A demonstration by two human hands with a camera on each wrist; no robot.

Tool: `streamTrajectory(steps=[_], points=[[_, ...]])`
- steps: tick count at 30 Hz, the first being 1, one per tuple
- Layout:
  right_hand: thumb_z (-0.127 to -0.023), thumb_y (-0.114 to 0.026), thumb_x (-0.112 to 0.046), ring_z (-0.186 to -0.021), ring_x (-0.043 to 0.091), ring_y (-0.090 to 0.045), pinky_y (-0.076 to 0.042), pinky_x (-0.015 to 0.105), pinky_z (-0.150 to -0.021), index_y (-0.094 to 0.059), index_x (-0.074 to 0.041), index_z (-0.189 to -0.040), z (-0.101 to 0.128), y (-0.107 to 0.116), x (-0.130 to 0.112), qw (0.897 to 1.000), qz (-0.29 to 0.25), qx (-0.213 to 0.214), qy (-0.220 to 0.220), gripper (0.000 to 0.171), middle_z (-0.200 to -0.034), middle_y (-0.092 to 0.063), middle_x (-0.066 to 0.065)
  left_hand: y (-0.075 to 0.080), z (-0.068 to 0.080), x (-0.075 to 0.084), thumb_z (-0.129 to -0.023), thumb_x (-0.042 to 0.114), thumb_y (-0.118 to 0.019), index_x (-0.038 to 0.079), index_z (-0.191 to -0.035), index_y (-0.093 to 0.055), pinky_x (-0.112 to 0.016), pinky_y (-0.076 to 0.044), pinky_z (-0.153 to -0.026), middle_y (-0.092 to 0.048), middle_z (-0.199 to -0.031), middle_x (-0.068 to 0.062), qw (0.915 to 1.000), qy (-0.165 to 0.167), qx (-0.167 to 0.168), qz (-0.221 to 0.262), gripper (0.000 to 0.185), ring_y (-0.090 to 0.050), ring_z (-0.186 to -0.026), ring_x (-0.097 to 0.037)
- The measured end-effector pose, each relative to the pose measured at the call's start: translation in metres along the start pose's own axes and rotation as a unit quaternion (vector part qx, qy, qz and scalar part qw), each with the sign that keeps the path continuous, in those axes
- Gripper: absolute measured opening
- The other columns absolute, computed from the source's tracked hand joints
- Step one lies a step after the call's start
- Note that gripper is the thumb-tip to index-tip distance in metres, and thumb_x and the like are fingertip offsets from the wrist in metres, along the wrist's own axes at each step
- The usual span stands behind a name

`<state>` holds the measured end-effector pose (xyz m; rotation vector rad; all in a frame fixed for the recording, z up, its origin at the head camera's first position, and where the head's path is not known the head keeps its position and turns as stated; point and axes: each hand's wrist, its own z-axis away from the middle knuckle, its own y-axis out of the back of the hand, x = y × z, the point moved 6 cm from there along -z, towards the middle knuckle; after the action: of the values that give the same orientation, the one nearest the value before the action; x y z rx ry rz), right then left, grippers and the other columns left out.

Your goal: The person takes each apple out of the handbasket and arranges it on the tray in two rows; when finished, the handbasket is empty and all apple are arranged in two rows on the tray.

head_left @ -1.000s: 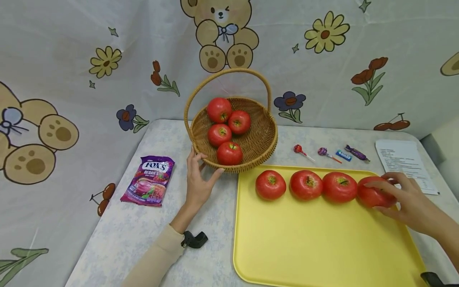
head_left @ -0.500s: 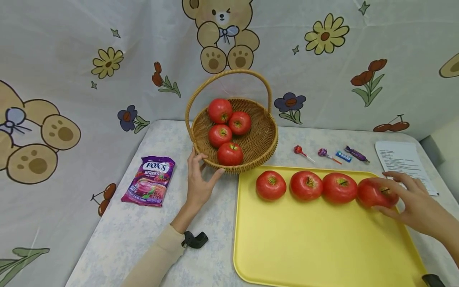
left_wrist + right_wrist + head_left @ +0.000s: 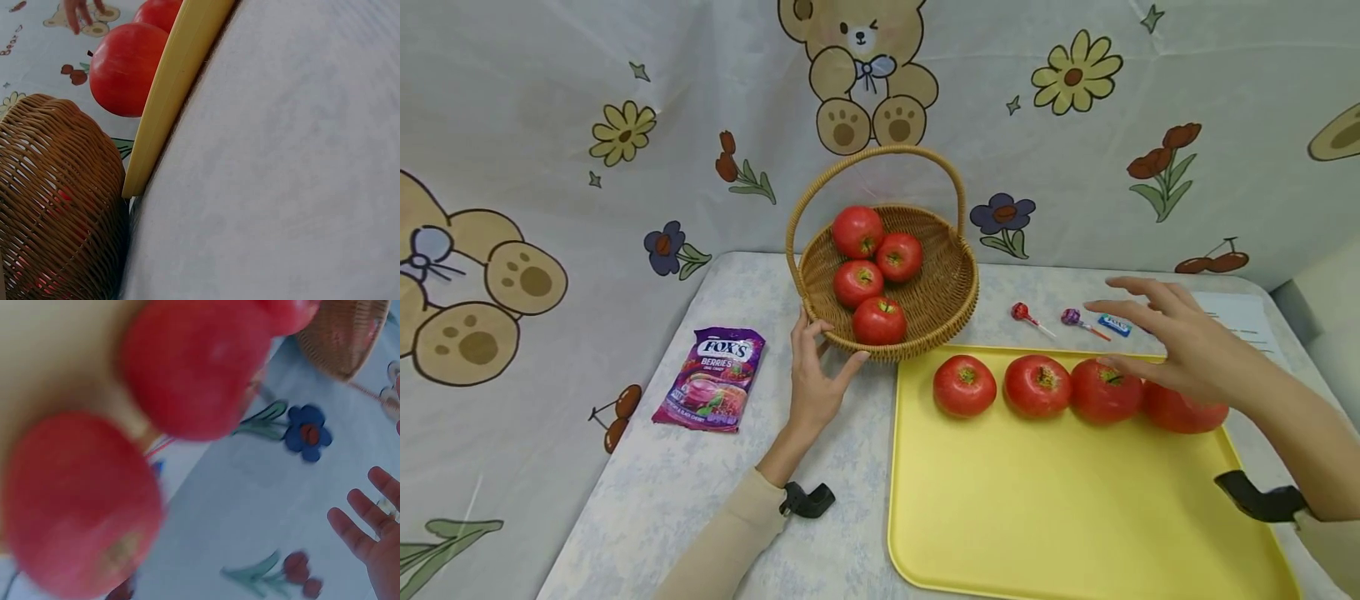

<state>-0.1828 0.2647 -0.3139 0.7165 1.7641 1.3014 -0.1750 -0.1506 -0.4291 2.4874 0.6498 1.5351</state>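
A wicker basket (image 3: 958, 312) with a hoop handle holds several red apples (image 3: 880, 320). My left hand (image 3: 816, 375) grips its near-left rim, thumb under the edge and fingers curled over it. On the yellow tray (image 3: 1060, 517) a row of apples runs left to right, from the first (image 3: 964, 385) to the last (image 3: 1183, 410). My right hand (image 3: 1157, 325) hovers above the right end of that row, fingers spread, holding nothing. The right wrist view shows two blurred apples (image 3: 81, 500) close up and my bare fingertips (image 3: 369, 531). In the left wrist view are the basket wall (image 3: 56, 187) and the tray edge (image 3: 175, 94).
A purple Fox's candy bag (image 3: 713, 379) lies left of my left hand. Two lollipops (image 3: 1022, 312) and a small blue sweet (image 3: 1114, 323) lie behind the tray. A printed sheet (image 3: 1240, 321) sits at the back right. A printed cloth backdrop hangs behind the table.
My right hand has let go of the rightmost apple on the tray and risen up and to the left. The left hand and the basket have stayed put.
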Motion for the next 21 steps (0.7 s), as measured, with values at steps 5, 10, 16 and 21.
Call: streamTrajectory(steps=[5, 10, 16, 21], points=[[-0.079, -0.083, -0.024, -0.134, 0.037, -0.034, -0.047, 0.068, -0.090, -0.054, -0.027, -0.137, -0.045, -0.009, -0.040, 0.998, -0.031, -0.017, 0.053, 0.066, -0.150, -0.038, 0.011, 0.001, 0.000, 0.000, -0.087, 0.032, -0.075, 0.008, -0.123, -0.041, -0.052, -0.048, -0.102, -0.016, -0.160, -0.014, 1.0000, 0.002, 0.001, 0.003, 0.056, -0.017, -0.149, -0.039], [-0.083, -0.080, -0.026, -0.133, 0.035, -0.038, -0.049, 0.061, -0.094, -0.055, -0.027, -0.136, -0.083, -0.024, -0.070, 0.991, -0.060, -0.016, 0.116, 0.059, -0.148, -0.041, 0.011, 0.000, 0.000, -0.001, -0.087, 0.033, -0.075, 0.009, -0.124, -0.041, -0.051, -0.048, -0.103, -0.017, -0.160, -0.014, 1.0000, 0.003, 0.001, 0.001, 0.056, -0.018, -0.149, -0.038], [-0.085, -0.078, -0.028, -0.126, 0.035, -0.049, -0.053, 0.052, -0.092, -0.056, -0.021, -0.135, -0.124, -0.040, -0.106, 0.975, -0.092, -0.015, 0.204, 0.055, -0.142, -0.044, 0.015, 0.000, -0.001, -0.001, -0.087, 0.030, -0.076, 0.009, -0.124, -0.041, -0.051, -0.048, -0.103, -0.015, -0.161, -0.013, 1.0000, -0.001, -0.004, 0.003, 0.055, -0.017, -0.149, -0.039], [-0.088, -0.075, -0.032, -0.119, 0.032, -0.054, -0.050, 0.049, -0.095, -0.057, -0.021, -0.134, -0.156, -0.054, -0.132, 0.968, -0.104, -0.050, 0.221, 0.050, -0.135, -0.048, 0.013, 0.000, -0.001, -0.001, -0.087, 0.032, -0.075, 0.009, -0.125, -0.040, -0.051, -0.048, -0.103, -0.014, -0.161, -0.012, 1.0000, -0.002, -0.006, 0.004, 0.056, -0.017, -0.149, -0.038]])
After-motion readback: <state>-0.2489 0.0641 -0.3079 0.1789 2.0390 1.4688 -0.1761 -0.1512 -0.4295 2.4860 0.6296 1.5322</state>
